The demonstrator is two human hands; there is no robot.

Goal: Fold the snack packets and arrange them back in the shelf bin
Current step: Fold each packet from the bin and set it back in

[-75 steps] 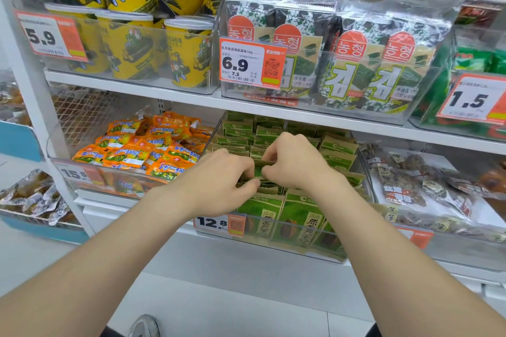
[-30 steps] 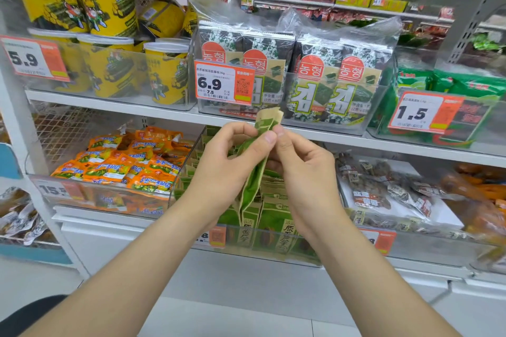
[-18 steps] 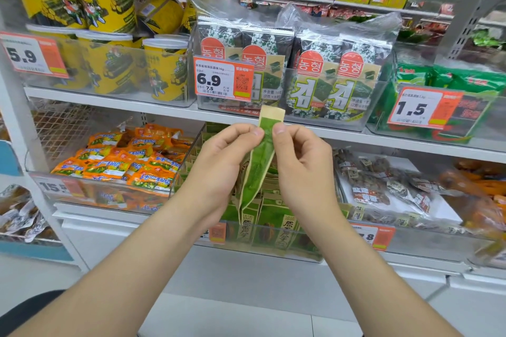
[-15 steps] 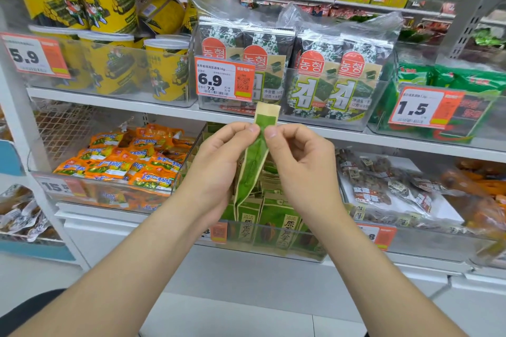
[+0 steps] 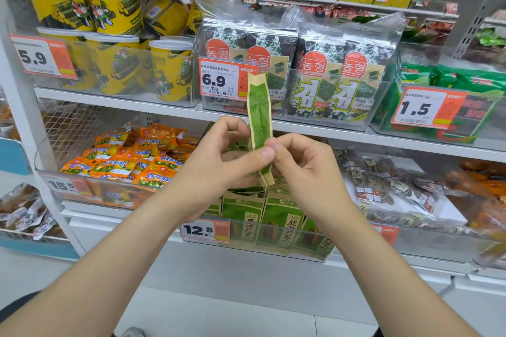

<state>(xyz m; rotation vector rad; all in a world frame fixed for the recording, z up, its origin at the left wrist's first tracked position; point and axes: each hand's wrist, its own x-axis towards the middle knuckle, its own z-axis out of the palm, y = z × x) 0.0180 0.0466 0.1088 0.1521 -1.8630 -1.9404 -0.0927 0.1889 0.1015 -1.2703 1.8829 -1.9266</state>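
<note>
While the left hand (image 5: 219, 161) and the right hand (image 5: 306, 169) both pinch the green snack packet (image 5: 258, 115) at its lower half, I see it standing upright between them, most of its length rising above the fingertips. It looks light, thin and crinkly, folded lengthwise into a narrow strip. I judge it would spring open if released, so the grip belongs on the crease. Edge-on, I cannot quite tell whether the fold is pressed flat. The shelf bin (image 5: 309, 247) of matching packets sits just below both hands.
</note>
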